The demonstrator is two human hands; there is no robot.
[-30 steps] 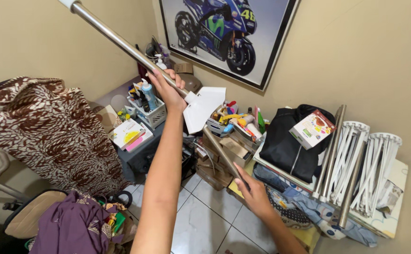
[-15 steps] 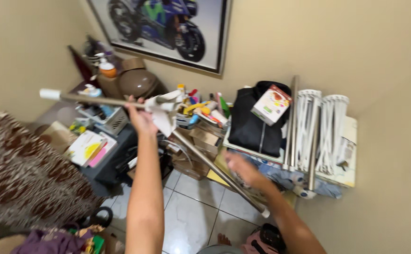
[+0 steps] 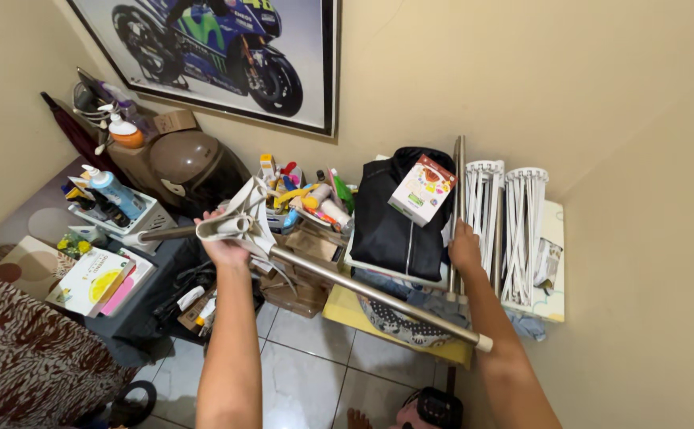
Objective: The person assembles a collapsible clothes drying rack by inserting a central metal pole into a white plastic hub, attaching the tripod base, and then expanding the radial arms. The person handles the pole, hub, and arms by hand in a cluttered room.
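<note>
My left hand [image 3: 224, 245] grips a long metal pole [image 3: 363, 292] at a white plastic bracket [image 3: 239, 216]. The pole runs slanted from beside the bottle basket on the left down to a white-capped end at lower right, over the tiled floor. My right hand [image 3: 464, 248] is closed around an upright metal pole [image 3: 459, 179] that leans against the wall, between a black jacket [image 3: 394, 218] and white folded rack parts [image 3: 514, 218].
A framed motorcycle picture [image 3: 220, 48] hangs on the wall. Below it are a brown bin [image 3: 184, 163], a basket of bottles [image 3: 120, 206], a heap of small items and a colourful box [image 3: 422, 189] on the jacket. Patterned cloth [image 3: 21, 357] lies lower left.
The long pole has swung down from pointing up-left to a low slant. My right hand left its lower part and moved up to the upright pole by the wall.
</note>
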